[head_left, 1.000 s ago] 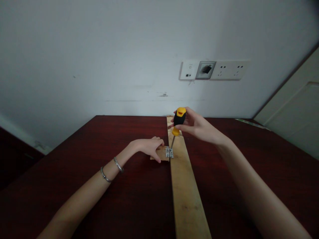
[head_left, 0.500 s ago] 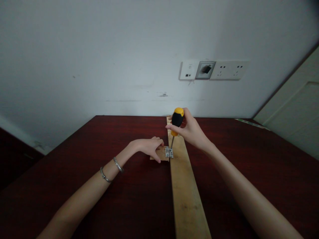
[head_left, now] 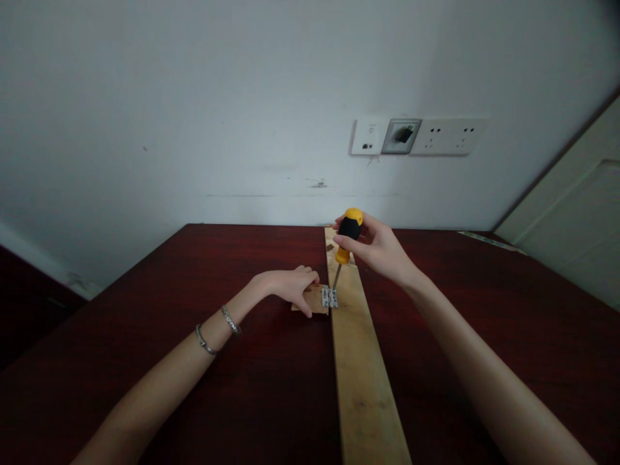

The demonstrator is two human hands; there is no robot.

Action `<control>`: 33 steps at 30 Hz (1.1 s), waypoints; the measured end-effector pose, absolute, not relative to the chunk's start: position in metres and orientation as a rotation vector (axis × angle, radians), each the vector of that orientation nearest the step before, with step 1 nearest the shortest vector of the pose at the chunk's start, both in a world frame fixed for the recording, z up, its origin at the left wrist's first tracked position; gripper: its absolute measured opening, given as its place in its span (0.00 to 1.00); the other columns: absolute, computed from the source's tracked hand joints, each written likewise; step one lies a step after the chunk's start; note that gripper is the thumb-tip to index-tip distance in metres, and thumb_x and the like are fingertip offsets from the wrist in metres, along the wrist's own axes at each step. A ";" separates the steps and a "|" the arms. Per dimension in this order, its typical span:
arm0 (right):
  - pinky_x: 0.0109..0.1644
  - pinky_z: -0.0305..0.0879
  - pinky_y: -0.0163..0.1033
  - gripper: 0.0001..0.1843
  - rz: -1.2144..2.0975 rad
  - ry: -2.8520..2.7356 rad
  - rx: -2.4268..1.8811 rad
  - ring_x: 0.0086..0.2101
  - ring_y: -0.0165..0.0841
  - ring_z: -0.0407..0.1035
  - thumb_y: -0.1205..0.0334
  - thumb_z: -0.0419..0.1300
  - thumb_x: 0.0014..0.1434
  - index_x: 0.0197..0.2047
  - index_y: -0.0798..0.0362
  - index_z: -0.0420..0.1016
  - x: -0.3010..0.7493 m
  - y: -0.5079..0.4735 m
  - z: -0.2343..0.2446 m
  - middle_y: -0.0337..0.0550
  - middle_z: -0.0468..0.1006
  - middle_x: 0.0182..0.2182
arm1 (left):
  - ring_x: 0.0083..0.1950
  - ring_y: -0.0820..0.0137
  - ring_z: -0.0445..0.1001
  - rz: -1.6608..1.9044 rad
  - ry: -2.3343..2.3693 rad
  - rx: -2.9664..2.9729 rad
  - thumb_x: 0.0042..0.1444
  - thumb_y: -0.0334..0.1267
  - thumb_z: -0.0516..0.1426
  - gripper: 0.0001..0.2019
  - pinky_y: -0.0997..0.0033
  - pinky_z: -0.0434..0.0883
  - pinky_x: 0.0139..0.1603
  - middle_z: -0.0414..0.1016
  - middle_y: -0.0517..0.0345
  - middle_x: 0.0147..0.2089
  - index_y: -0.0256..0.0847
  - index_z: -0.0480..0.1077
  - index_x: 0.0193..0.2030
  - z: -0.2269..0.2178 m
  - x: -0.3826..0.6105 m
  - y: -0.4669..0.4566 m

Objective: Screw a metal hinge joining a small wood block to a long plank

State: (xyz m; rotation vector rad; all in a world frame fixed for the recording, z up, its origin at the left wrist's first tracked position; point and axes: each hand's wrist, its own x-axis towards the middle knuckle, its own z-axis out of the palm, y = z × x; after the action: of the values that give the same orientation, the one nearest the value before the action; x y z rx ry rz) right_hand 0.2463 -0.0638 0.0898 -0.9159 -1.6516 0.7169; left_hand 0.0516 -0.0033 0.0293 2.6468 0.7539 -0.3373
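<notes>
My right hand (head_left: 380, 252) is wrapped round the black and yellow handle of a screwdriver (head_left: 349, 227), which leans with its top to the right. The shaft points down, its tip at a small metal hinge (head_left: 330, 298). One leaf of the hinge lies on a long wooden plank (head_left: 363, 361), the other on a small piece of wood (head_left: 316, 303) butted against the plank's left side. My left hand (head_left: 293, 287) grips that small piece, thumb at its near side and fingers at the far side. Whether a screw is under the tip is too small to tell.
The dark red tabletop (head_left: 242, 400) spreads out on both sides of the plank and meets a white wall (head_left: 242, 97). Wall sockets (head_left: 443, 137) are set above it. A patterned strip (head_left: 491, 241) lies at the far right edge, near a pale door (head_left: 581, 219).
My right hand and the screwdriver handle have shifted slightly right, so the tool leans more, its tip still at the hinge. My left hand has stayed in place.
</notes>
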 end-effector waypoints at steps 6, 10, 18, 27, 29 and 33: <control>0.37 0.66 0.42 0.16 0.546 -1.649 -0.974 0.32 0.33 0.69 0.53 0.63 0.51 0.35 0.50 0.61 0.238 -0.062 0.081 0.40 0.73 0.31 | 0.48 0.60 0.60 -0.330 0.749 2.644 0.39 0.59 0.61 0.36 0.67 0.62 0.45 0.62 0.50 0.47 0.37 0.60 0.50 0.032 0.052 -0.005; 0.34 0.66 0.40 0.16 0.685 -1.519 -0.860 0.28 0.29 0.68 0.52 0.61 0.53 0.38 0.49 0.58 0.226 -0.061 0.072 0.38 0.72 0.33 | 0.49 0.59 0.60 -0.332 0.751 2.647 0.39 0.60 0.60 0.36 0.67 0.62 0.46 0.63 0.50 0.47 0.37 0.60 0.50 0.033 0.053 -0.006; 0.35 0.64 0.38 0.19 1.039 -1.438 -0.661 0.28 0.29 0.64 0.46 0.52 0.57 0.47 0.48 0.62 0.227 -0.057 0.071 0.37 0.66 0.30 | 0.49 0.60 0.60 -0.350 0.760 2.617 0.39 0.58 0.61 0.36 0.67 0.62 0.45 0.62 0.49 0.48 0.37 0.60 0.50 0.034 0.053 -0.007; 0.44 0.67 0.41 0.13 0.969 -1.491 -0.664 0.38 0.32 0.70 0.58 0.64 0.50 0.35 0.50 0.64 0.242 -0.059 0.082 0.40 0.72 0.37 | 0.47 0.61 0.61 -0.328 0.740 2.641 0.39 0.58 0.61 0.35 0.68 0.63 0.44 0.62 0.50 0.46 0.37 0.61 0.49 0.033 0.053 -0.005; 0.40 0.69 0.40 0.16 0.971 -1.445 -0.647 0.35 0.30 0.71 0.59 0.65 0.49 0.36 0.49 0.61 0.238 -0.059 0.080 0.38 0.73 0.36 | 0.48 0.61 0.61 -0.330 0.756 2.624 0.38 0.58 0.61 0.36 0.68 0.63 0.44 0.62 0.50 0.47 0.37 0.60 0.50 0.033 0.053 -0.005; 0.32 0.67 0.35 0.18 0.904 -1.370 -0.667 0.27 0.26 0.68 0.58 0.65 0.49 0.39 0.48 0.60 0.229 -0.056 0.072 0.34 0.72 0.31 | 0.47 0.61 0.61 -0.338 0.781 2.605 0.38 0.59 0.61 0.37 0.68 0.63 0.44 0.62 0.50 0.47 0.38 0.59 0.51 0.034 0.053 -0.007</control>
State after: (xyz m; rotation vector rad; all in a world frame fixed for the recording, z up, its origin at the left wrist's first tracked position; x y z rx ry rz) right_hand 0.2289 -0.0560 0.0719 -0.6675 -1.3700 0.9037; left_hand 0.0529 -0.0067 0.0341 2.6047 0.7805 -0.3377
